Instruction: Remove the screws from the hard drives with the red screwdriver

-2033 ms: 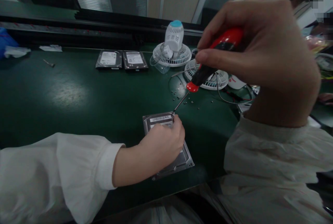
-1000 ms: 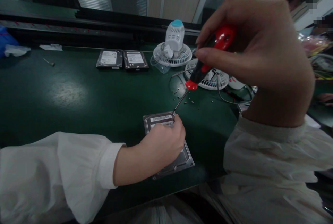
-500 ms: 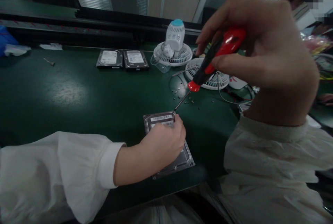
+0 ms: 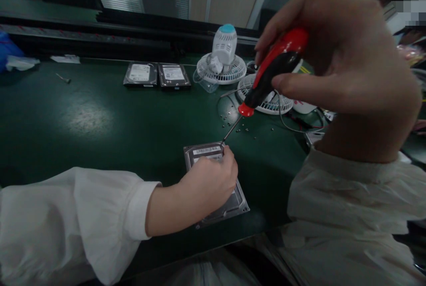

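Note:
A silver hard drive (image 4: 238, 204) lies flat and slightly turned on the green table, a barcode label along its far end. My left hand (image 4: 208, 184) reaches across it, fingers curled together at its right edge near the far corner; the thumb is mostly hidden. High on the right, my right hand (image 4: 346, 60) grips the red and black handle of a screwdriver (image 4: 271, 73). The screwdriver slants down to the left, and its tip meets the drive's far right corner beside my left fingertips. Whether a screw sits under the tip is hidden.
Several small loose screws (image 4: 238, 130) lie beyond the drive. Two other hard drives (image 4: 140, 73) stand side by side farther back. A white fan (image 4: 224, 48) and a second round white grille (image 4: 276, 102) with cables are at the back right. Other people are at far right.
The screwdriver handle has turned in my right hand, showing more black on its near side. My right hand has shifted slightly up and right. My left hand and the drive stay put.

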`<action>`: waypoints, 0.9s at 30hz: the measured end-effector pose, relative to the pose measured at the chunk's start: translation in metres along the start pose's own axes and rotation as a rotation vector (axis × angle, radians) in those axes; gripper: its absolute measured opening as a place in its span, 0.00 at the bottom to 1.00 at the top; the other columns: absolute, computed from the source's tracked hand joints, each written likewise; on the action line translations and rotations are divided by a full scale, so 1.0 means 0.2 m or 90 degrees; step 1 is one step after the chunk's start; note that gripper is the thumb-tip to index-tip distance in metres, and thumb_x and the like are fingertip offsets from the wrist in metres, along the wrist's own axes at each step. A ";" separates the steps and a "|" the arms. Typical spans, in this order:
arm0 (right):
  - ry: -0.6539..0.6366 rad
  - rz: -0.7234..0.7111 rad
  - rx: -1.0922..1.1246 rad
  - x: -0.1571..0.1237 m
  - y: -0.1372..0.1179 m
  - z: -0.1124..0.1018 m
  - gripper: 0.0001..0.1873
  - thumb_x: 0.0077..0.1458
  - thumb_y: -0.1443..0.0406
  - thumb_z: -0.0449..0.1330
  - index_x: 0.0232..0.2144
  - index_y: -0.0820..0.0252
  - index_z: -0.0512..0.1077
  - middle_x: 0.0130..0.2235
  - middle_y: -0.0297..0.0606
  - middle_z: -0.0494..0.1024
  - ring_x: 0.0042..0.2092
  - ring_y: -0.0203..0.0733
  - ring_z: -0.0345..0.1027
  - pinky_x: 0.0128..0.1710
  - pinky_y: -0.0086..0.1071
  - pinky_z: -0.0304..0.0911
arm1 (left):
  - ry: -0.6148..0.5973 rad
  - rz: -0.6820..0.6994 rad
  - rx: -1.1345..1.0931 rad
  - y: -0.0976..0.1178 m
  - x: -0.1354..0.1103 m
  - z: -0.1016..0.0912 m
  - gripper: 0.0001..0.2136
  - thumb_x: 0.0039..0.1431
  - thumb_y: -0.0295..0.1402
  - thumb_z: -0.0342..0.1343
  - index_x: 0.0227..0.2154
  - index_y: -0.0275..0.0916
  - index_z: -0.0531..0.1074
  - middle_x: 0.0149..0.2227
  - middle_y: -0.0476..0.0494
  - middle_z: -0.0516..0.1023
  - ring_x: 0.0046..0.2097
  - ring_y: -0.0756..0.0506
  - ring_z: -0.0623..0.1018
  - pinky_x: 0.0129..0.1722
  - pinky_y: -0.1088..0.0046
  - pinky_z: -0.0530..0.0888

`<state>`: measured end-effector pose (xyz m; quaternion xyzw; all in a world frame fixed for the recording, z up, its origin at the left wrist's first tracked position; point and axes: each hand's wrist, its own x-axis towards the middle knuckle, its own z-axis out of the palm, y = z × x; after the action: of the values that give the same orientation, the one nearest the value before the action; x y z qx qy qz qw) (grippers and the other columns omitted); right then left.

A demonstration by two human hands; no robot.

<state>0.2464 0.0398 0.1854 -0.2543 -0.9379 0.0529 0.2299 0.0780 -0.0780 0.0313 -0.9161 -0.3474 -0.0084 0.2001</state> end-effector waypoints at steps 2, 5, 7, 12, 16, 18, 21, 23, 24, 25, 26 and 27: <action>0.007 0.012 0.009 0.00 0.00 0.01 0.21 0.59 0.47 0.60 0.46 0.53 0.70 0.42 0.23 0.68 0.41 0.21 0.62 0.39 0.30 0.57 | -0.012 0.004 -0.005 0.00 0.00 0.00 0.20 0.70 0.23 0.46 0.59 0.23 0.75 0.58 0.16 0.77 0.51 0.34 0.83 0.29 0.68 0.81; 0.024 0.026 -0.030 0.00 0.01 0.02 0.15 0.61 0.53 0.60 0.45 0.52 0.71 0.42 0.25 0.69 0.39 0.21 0.60 0.39 0.30 0.57 | -0.012 0.001 -0.002 -0.01 0.01 0.00 0.20 0.70 0.24 0.47 0.60 0.24 0.75 0.59 0.17 0.77 0.51 0.34 0.83 0.30 0.68 0.81; 0.021 0.024 -0.042 0.00 0.00 0.02 0.15 0.62 0.52 0.58 0.46 0.51 0.71 0.43 0.25 0.70 0.39 0.22 0.62 0.39 0.31 0.58 | -0.005 0.006 0.004 0.00 0.01 0.00 0.20 0.70 0.24 0.48 0.58 0.25 0.76 0.58 0.17 0.77 0.53 0.33 0.82 0.30 0.67 0.81; 0.028 0.011 -0.055 0.00 -0.02 0.02 0.16 0.63 0.49 0.58 0.39 0.54 0.73 0.38 0.27 0.72 0.36 0.24 0.62 0.39 0.32 0.58 | 0.005 -0.006 0.011 0.00 0.00 0.00 0.19 0.70 0.24 0.49 0.58 0.25 0.77 0.58 0.18 0.78 0.50 0.34 0.83 0.29 0.68 0.80; 0.039 0.007 -0.074 0.01 -0.01 0.02 0.12 0.63 0.52 0.60 0.37 0.51 0.76 0.36 0.26 0.75 0.37 0.24 0.67 0.42 0.32 0.62 | -0.004 -0.009 0.001 0.00 0.00 0.00 0.18 0.71 0.26 0.50 0.58 0.26 0.76 0.59 0.18 0.77 0.50 0.35 0.82 0.29 0.69 0.78; 0.023 -0.005 -0.037 0.00 -0.01 0.02 0.10 0.61 0.54 0.60 0.40 0.49 0.76 0.38 0.25 0.76 0.40 0.26 0.70 0.44 0.32 0.64 | -0.001 -0.013 -0.001 0.00 0.00 0.00 0.18 0.71 0.26 0.50 0.58 0.26 0.76 0.59 0.19 0.77 0.48 0.35 0.83 0.29 0.69 0.77; 0.024 -0.017 -0.022 0.00 0.00 0.01 0.10 0.58 0.59 0.59 0.42 0.49 0.76 0.40 0.24 0.77 0.40 0.26 0.70 0.45 0.31 0.64 | 0.011 -0.017 -0.002 0.00 0.00 0.01 0.18 0.70 0.27 0.51 0.57 0.26 0.77 0.58 0.19 0.77 0.46 0.36 0.83 0.29 0.69 0.77; 0.047 -0.030 -0.027 0.00 0.01 0.02 0.08 0.59 0.62 0.59 0.40 0.53 0.77 0.39 0.25 0.76 0.38 0.24 0.67 0.44 0.29 0.63 | 0.017 -0.021 -0.001 0.01 0.00 0.01 0.18 0.70 0.27 0.51 0.57 0.26 0.78 0.58 0.20 0.78 0.47 0.36 0.82 0.29 0.69 0.77; 0.064 -0.041 -0.023 -0.01 0.02 0.02 0.07 0.59 0.63 0.60 0.39 0.55 0.77 0.38 0.25 0.76 0.37 0.23 0.66 0.42 0.28 0.61 | 0.020 -0.020 0.000 0.01 -0.01 0.01 0.18 0.70 0.26 0.50 0.56 0.26 0.78 0.58 0.20 0.78 0.48 0.36 0.82 0.29 0.69 0.77; 0.091 -0.058 -0.018 -0.01 0.02 0.02 0.07 0.60 0.63 0.60 0.39 0.57 0.77 0.37 0.25 0.76 0.36 0.22 0.65 0.40 0.27 0.59 | 0.022 -0.019 0.001 0.01 -0.01 0.01 0.18 0.70 0.26 0.50 0.56 0.27 0.78 0.58 0.20 0.78 0.47 0.36 0.82 0.29 0.69 0.77; 0.118 -0.076 -0.015 -0.01 0.03 0.02 0.08 0.61 0.62 0.61 0.38 0.58 0.78 0.36 0.25 0.76 0.36 0.21 0.64 0.39 0.26 0.58 | 0.023 -0.017 0.003 0.01 -0.01 0.01 0.18 0.70 0.26 0.50 0.56 0.27 0.78 0.58 0.21 0.78 0.46 0.36 0.82 0.29 0.69 0.77; 0.164 -0.068 -0.006 -0.02 0.03 0.02 0.08 0.60 0.61 0.62 0.38 0.59 0.79 0.35 0.25 0.76 0.36 0.21 0.64 0.39 0.25 0.57 | 0.023 -0.013 0.004 0.01 -0.01 0.01 0.18 0.69 0.25 0.49 0.56 0.27 0.78 0.58 0.21 0.78 0.45 0.36 0.82 0.30 0.68 0.77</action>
<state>0.2505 0.0438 0.1786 -0.2095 -0.9131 0.0031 0.3497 0.0770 -0.0788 0.0282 -0.9114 -0.3534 -0.0259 0.2094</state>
